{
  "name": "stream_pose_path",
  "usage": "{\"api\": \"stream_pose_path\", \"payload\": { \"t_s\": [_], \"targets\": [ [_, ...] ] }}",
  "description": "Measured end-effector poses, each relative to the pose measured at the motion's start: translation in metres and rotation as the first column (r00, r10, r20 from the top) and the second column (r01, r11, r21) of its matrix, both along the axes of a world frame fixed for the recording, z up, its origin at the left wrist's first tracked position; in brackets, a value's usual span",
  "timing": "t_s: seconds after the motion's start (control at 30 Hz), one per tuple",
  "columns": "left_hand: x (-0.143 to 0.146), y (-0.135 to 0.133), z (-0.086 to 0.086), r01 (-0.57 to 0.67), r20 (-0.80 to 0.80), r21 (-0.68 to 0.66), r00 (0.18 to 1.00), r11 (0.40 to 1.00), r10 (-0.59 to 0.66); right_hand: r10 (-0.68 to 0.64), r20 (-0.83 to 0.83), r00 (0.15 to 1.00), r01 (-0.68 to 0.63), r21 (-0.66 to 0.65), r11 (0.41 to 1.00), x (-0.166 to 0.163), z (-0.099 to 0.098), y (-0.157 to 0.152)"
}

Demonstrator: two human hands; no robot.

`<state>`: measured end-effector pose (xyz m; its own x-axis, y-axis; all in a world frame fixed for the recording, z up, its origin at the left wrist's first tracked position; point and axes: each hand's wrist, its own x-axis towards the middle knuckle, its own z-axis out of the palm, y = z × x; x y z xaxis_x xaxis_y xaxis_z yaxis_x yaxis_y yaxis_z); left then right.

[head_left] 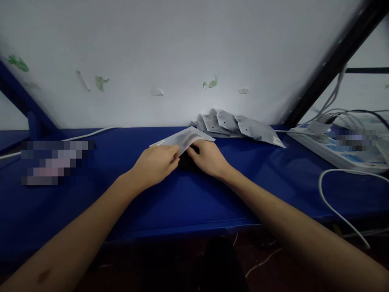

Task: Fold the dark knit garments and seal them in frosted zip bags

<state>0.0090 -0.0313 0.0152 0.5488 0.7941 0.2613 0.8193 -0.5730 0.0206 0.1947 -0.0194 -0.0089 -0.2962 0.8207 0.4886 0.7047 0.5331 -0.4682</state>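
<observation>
Both my hands meet at the middle of a blue table (188,202). My left hand (156,162) is closed, pinching the near edge of a flat grey-white pouch (185,138). My right hand (208,157) is closed on the same pouch from the right side. A small black object (186,162) lies under the pouch between my hands, mostly hidden. The pouch tilts up towards the wall.
A pile of several similar grey pouches (240,125) lies against the white wall behind my hands. A white power strip (331,152) with cables (331,202) sits at the right. A white cable (88,134) runs along the back left. A black frame post (331,61) rises at the right.
</observation>
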Motion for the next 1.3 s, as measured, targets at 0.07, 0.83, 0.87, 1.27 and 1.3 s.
{"api": "stream_pose_path", "payload": {
  "t_s": [0.07,0.83,0.87,1.27,1.3],
  "targets": [
    [-0.006,0.006,0.001,-0.058,0.021,0.007,0.998,0.998,0.058,0.123,0.032,0.992,-0.124,0.029,0.992,0.004,0.006,-0.007],
    [-0.022,0.024,-0.005,-0.163,0.157,0.03,0.975,0.986,0.156,0.244,-0.071,0.967,-0.232,0.147,0.962,0.007,0.004,-0.01],
    [-0.025,0.025,-0.004,-0.208,0.143,0.04,0.969,0.977,0.201,0.178,-0.094,0.979,-0.158,0.195,0.968,0.01,0.005,-0.008],
    [-0.017,0.018,-0.003,-0.309,0.09,-0.101,0.944,0.946,0.318,-0.109,0.029,0.994,0.109,0.006,0.994,0.028,-0.02,0.02],
    [-0.017,0.02,-0.004,-0.321,0.122,-0.09,0.936,0.943,0.33,-0.113,0.018,0.993,0.113,0.015,0.994,0.028,-0.02,0.022]
  ]
}}
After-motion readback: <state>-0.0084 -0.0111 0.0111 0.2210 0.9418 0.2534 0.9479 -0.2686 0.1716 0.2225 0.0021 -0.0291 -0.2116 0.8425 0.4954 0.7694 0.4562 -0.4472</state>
